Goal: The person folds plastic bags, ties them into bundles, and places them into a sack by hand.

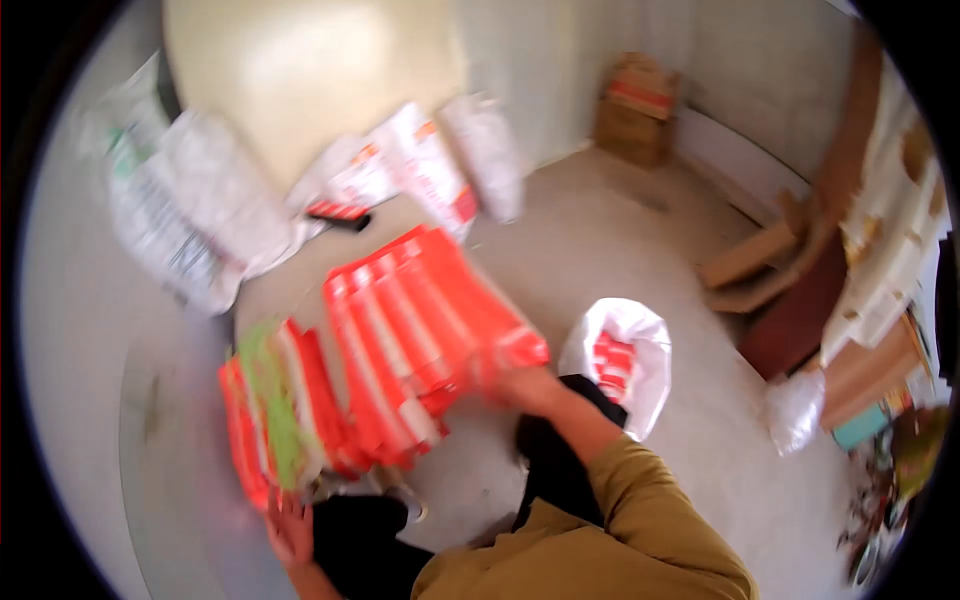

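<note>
My left hand [290, 530] is at the lower left, its fingers stretched out against the near end of a pile of folded red-and-white plastic packs [240, 430]. A lime-green strip [270, 400] lies lengthwise in that pile. My right hand [515, 387] is at the near right edge of a larger, fanned-out row of red plastic packs with pale stripes [420, 320]. Motion blurs its fingers, and I cannot tell whether they grip the packs. What the packs contain is not visible.
An open white sack [652, 375] with red-and-white packs [613, 365] inside stands right of my leg. Full white sacks [225, 190] lean along the wall, near a red-and-black object [340, 214]. A cardboard box [635, 110] stands in the back corner; clutter [880, 480] lies at right.
</note>
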Tool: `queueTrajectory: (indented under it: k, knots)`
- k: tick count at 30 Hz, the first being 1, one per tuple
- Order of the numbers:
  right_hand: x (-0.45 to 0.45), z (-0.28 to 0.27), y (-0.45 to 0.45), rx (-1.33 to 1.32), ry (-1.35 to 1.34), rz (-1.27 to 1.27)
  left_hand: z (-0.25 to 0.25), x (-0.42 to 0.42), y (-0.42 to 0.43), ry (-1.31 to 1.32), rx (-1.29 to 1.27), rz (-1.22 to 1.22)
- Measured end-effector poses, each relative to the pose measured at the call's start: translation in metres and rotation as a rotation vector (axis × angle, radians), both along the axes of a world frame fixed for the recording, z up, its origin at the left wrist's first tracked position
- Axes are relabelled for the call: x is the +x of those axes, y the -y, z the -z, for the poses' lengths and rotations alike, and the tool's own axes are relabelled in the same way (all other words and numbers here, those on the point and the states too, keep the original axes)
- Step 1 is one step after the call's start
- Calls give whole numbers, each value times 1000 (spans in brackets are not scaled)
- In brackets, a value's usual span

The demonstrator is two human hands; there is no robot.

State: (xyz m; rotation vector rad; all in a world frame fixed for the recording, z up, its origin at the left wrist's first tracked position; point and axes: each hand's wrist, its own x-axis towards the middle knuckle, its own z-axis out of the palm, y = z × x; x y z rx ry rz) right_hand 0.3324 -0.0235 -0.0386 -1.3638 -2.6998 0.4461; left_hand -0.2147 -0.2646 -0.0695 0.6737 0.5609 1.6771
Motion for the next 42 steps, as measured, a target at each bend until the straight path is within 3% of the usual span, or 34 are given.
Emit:
queueTrajectory:
  k: [1, 2, 4, 7, 10, 14, 20, 23, 26, 29, 35, 42]
  knots:
    - [8, 0, 5, 203, -20, -89, -1, 1, 4, 63, 7, 1]
    - [6, -11, 9, 10, -76, 12, 0, 1, 9, 74, 18, -6]
    - [22, 21, -5, 97, -47, 81, -4, 2, 10, 100, 23, -31]
    - [37, 17, 2, 174, -320, 150, -8, 13, 6, 139, 0, -63]
    - [33, 17, 3, 195, -220, 199, -14, 18, -1, 146, -7, -60]
    - [22, 8, 3, 223, -165, 122, -26, 28, -12, 121, -12, -14]
    - [-7, -17, 10, 298, -331, 124, -31, 47, -25, 118, -86, -2]
    - [-25, -27, -8, 309, -415, -53, -37, 57, -31, 134, -101, 13]
    - [-51, -50, -27, 66, -301, -87, -45, 73, -40, 112, -128, 65]
    - [-78, -29, -72, 97, -243, -174, -40, 83, -49, 123, -173, 114]
    - [-123, 4, -139, 81, 114, -60, -46, 101, -67, 111, -224, 158]
    - [-148, 17, -189, 145, 24, 58, -47, 110, -76, 130, -230, 242]
